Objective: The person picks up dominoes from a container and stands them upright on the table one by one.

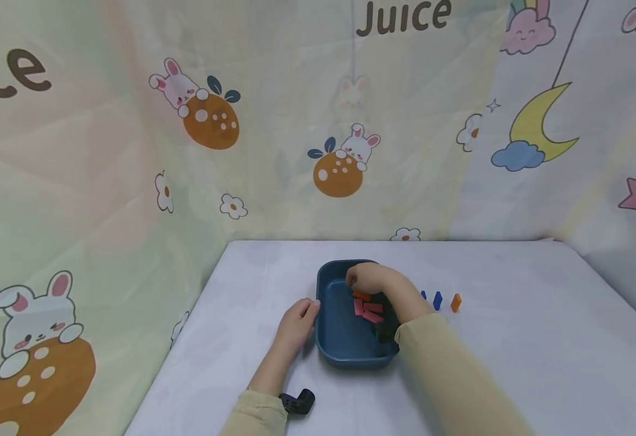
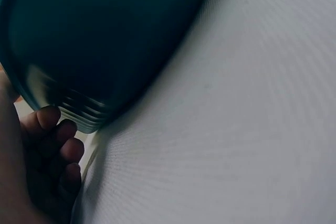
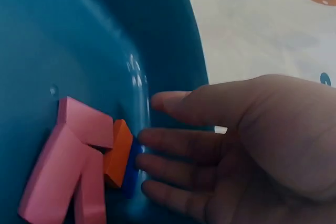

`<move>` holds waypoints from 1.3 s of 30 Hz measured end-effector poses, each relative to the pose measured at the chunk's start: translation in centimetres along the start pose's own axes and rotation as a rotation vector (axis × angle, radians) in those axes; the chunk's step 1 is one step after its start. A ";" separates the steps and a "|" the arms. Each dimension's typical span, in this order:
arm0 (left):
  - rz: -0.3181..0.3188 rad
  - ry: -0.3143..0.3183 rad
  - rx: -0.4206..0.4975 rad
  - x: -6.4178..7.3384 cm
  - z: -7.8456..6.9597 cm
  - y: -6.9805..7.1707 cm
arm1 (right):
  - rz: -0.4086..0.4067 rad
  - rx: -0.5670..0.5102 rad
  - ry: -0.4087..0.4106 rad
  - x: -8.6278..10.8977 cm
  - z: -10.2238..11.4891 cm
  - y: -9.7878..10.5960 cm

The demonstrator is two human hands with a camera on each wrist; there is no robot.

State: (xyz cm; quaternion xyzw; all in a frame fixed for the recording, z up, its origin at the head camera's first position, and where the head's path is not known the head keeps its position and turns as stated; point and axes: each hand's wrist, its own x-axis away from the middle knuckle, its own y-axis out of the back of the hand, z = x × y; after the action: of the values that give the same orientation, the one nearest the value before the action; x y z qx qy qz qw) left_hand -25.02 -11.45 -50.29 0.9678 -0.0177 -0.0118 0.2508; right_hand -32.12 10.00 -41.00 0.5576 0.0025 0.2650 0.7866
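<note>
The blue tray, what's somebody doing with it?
A person has their right hand in the tray, fingers stretched out and holding nothing, right by a blue block and an orange block. Pink blocks lie in there too. Their left hand is at the tray's side. On the table, more blue blocks and another orange one stand outside the tray.

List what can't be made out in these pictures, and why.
Head view: blue tray, its right side partly covered by the right forearm.
Head view: leftmost blue block outside the tray, mostly hidden by that forearm.
Head view: dark object left of that forearm, too dark to identify.
Left wrist view: left grip, its thumb cut off by the left edge.
Right wrist view: lowest pink block, cut off by the bottom edge.
</note>
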 end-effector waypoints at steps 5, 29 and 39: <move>0.012 -0.008 0.006 0.1 -0.2 0.2 | 0.009 -0.039 0.067 -0.5 0.3 -0.3; 0.017 -0.034 0.004 -0.1 -0.1 0.4 | -0.174 -0.115 -0.096 -2.5 -0.2 -3.2; 0.012 -0.037 -0.004 0.0 -0.2 0.4 | -0.112 -0.114 -0.066 -3.0 -0.1 -4.1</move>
State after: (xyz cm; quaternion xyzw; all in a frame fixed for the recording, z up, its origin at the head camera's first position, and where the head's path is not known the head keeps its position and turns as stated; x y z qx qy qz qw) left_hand -25.01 -11.73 -49.93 0.9668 -0.0282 -0.0280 0.2524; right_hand -33.05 7.82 -45.48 0.5191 -0.0073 0.2020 0.8304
